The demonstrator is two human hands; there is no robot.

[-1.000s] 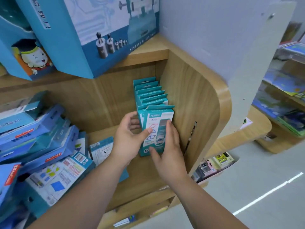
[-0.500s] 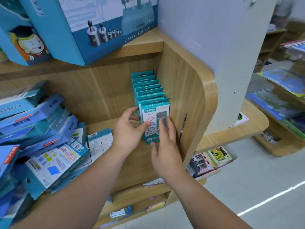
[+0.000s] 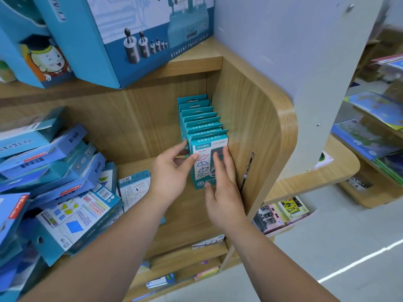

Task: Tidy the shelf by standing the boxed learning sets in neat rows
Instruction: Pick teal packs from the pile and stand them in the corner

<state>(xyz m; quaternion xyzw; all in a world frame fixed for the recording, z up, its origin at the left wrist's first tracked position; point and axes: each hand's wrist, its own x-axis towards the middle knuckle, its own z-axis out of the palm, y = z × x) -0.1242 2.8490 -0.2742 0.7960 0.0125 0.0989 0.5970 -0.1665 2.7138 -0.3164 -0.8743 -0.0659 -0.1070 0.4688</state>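
We see the front boxed learning set (image 3: 202, 171), a teal carton marked S-335, standing upright at the right end of the wooden shelf (image 3: 185, 225), just beside the shelf's side panel (image 3: 250, 127). It stands at the head of a row of matching teal sets (image 3: 199, 118) that runs back toward the rear wall, each one upright with its hang tab showing above the next. The left grip (image 3: 172, 177) holds this front set, with the thumb across the printed face and the fingers curled round its left edge. The right grip (image 3: 224, 192) is spread flat, with straight fingers laid against the right half of the same face and nothing clasped in it. To the left, well apart from the row, a heap of blue boxes (image 3: 54, 160) lies tumbled at all angles, and one teal set (image 3: 134, 188) lies flat on the shelf between the heap and the left forearm. On the board above stands a large box showing a student scale (image 3: 141, 29).
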